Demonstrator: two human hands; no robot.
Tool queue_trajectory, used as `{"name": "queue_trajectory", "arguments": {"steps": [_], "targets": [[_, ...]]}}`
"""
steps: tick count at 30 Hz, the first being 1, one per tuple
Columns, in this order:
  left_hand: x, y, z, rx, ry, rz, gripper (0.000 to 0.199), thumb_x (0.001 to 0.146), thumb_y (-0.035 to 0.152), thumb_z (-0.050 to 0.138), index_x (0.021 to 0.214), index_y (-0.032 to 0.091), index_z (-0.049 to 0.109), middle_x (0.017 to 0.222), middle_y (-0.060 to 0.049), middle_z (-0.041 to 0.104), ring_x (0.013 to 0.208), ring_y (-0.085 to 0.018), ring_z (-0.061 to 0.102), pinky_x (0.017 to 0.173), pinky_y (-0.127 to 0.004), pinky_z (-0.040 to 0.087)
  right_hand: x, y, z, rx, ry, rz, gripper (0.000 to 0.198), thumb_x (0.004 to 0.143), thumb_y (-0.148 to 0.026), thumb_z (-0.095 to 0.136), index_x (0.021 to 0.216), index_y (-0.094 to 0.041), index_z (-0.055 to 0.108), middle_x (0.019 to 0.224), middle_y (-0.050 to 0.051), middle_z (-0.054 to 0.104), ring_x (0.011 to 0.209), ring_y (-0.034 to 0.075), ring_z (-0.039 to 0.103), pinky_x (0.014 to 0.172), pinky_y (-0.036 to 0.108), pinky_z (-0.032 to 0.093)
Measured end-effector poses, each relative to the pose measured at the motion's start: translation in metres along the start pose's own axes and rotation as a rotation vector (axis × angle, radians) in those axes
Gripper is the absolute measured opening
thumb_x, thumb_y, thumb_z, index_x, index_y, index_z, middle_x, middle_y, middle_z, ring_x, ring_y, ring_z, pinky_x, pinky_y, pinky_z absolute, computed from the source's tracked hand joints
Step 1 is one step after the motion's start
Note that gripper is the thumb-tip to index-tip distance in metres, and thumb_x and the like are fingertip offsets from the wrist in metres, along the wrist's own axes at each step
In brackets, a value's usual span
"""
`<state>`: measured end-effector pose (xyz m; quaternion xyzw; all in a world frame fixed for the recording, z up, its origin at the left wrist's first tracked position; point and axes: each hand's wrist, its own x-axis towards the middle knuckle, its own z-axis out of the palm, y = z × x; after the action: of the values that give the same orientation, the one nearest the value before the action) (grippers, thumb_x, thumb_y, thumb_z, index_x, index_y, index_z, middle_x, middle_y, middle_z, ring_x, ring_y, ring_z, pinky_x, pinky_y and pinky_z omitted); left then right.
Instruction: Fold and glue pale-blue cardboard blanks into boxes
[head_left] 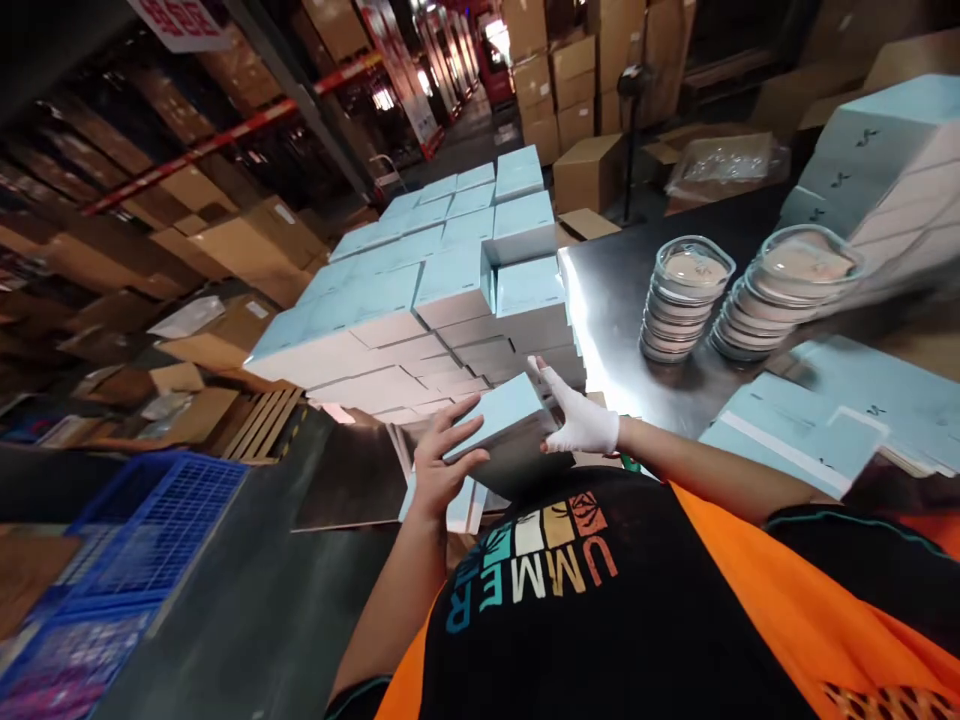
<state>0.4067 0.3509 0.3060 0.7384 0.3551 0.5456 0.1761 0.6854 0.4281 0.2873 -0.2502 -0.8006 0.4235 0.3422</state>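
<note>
Both my hands hold one light blue box point(501, 412) close in front of my chest, tilted. My bare left hand point(441, 458) grips its left side with the fingers spread over the lid. On the box's right end sits my right hand point(579, 417), in a white glove. Just beyond the box rises a large pile of matching light blue boxes point(420, 300), several layers high. My black and orange shirt hides what lies below the box.
A shiny steel table point(622, 300) on the right carries two stacks of round clear lidded containers point(686, 295) point(787, 285), flat blue cartons point(825, 415) and more blue boxes point(885, 150). A blue plastic crate point(150, 520) stands low left. Cardboard cartons point(592, 170) and shelving surround the aisle.
</note>
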Motion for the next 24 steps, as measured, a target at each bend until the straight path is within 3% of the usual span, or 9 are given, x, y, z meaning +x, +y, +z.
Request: {"name": "queue_trajectory", "arguments": {"steps": [2,4,8,13,16,19,22,23,24], "targets": [[0.006,-0.001,-0.004,0.031,-0.018,0.011,0.042,0.093,0.047,0.084,0.132,0.032,0.08,0.146,-0.013,0.073,0.142,-0.036,0.064,0.119,-0.061,0.051,-0.003,0.001,0.002,0.023,-0.048,0.129,0.135,0.079,-0.037,0.086,0.179,-0.02,-0.004,0.174,0.022,0.041,0.153,0.035,0.054,0.127,0.051,0.044],[0.013,0.001,-0.008,0.132,-0.066,0.036,0.042,0.094,0.05,0.081,0.131,0.03,0.08,0.145,-0.014,0.073,0.149,-0.037,0.057,0.122,-0.064,0.046,-0.006,0.0,0.0,-0.002,-0.027,0.138,0.124,0.082,-0.035,0.081,0.18,-0.022,0.007,0.167,0.018,0.052,0.144,0.034,0.062,0.123,0.05,0.049],[0.026,0.014,-0.012,0.421,-0.189,0.049,0.049,0.096,0.05,0.079,0.14,0.031,0.072,0.153,-0.014,0.067,0.153,-0.037,0.051,0.124,-0.062,0.043,-0.004,0.0,-0.014,-0.191,0.057,0.036,0.107,0.081,-0.035,0.08,0.175,-0.022,0.031,0.162,0.017,0.056,0.148,0.039,0.057,0.125,0.055,0.046],[0.047,0.027,0.012,0.549,-0.295,0.117,0.091,0.092,0.059,0.08,0.168,0.03,0.042,0.161,-0.02,0.057,0.141,-0.038,0.057,0.119,-0.058,0.046,0.0,-0.003,-0.02,-0.336,0.002,-0.071,0.101,0.083,-0.04,0.08,0.171,-0.018,0.037,0.156,0.022,0.06,0.144,0.041,0.059,0.12,0.059,0.05],[0.055,0.022,0.028,0.527,-0.368,0.131,0.092,0.091,0.057,0.081,0.169,0.028,0.042,0.151,-0.02,0.063,0.129,-0.037,0.06,0.112,-0.055,0.051,0.002,-0.004,-0.026,-0.422,-0.096,-0.139,0.098,0.086,-0.045,0.08,0.169,-0.011,0.039,0.153,0.026,0.062,0.14,0.042,0.062,0.115,0.059,0.053],[0.052,0.011,0.028,0.488,-0.276,0.016,0.075,0.093,0.053,0.081,0.16,0.031,0.057,0.137,-0.016,0.068,0.125,-0.036,0.062,0.111,-0.054,0.053,0.01,0.012,-0.074,-0.557,-0.077,-0.122,0.089,0.088,-0.049,0.08,0.163,-0.013,0.049,0.157,0.024,0.06,0.143,0.039,0.061,0.118,0.055,0.051],[0.036,-0.002,0.013,0.376,0.001,-0.284,0.083,0.086,0.052,0.087,0.161,0.032,0.056,0.14,-0.014,0.066,0.13,-0.036,0.063,0.113,-0.054,0.053,0.01,0.046,-0.167,-0.823,0.333,0.113,0.06,0.092,-0.044,0.08,0.141,-0.011,0.068,0.154,0.024,0.063,0.142,0.035,0.06,0.121,0.049,0.047],[0.029,-0.005,0.007,0.306,0.075,-0.409,0.092,0.083,0.051,0.09,0.164,0.033,0.051,0.142,-0.013,0.065,0.13,-0.035,0.065,0.113,-0.052,0.054,0.006,0.058,-0.2,-0.917,0.53,0.222,0.053,0.089,-0.044,0.084,0.128,-0.009,0.073,0.15,0.026,0.065,0.139,0.034,0.061,0.118,0.047,0.047],[0.021,-0.009,0.002,0.228,0.13,-0.524,0.099,0.08,0.051,0.092,0.166,0.033,0.047,0.143,-0.013,0.065,0.13,-0.034,0.066,0.112,-0.05,0.055,0.001,0.069,-0.23,-0.953,0.639,0.281,0.051,0.09,-0.043,0.084,0.12,-0.004,0.074,0.151,0.034,0.061,0.142,0.037,0.056,0.118,0.051,0.043]]}}
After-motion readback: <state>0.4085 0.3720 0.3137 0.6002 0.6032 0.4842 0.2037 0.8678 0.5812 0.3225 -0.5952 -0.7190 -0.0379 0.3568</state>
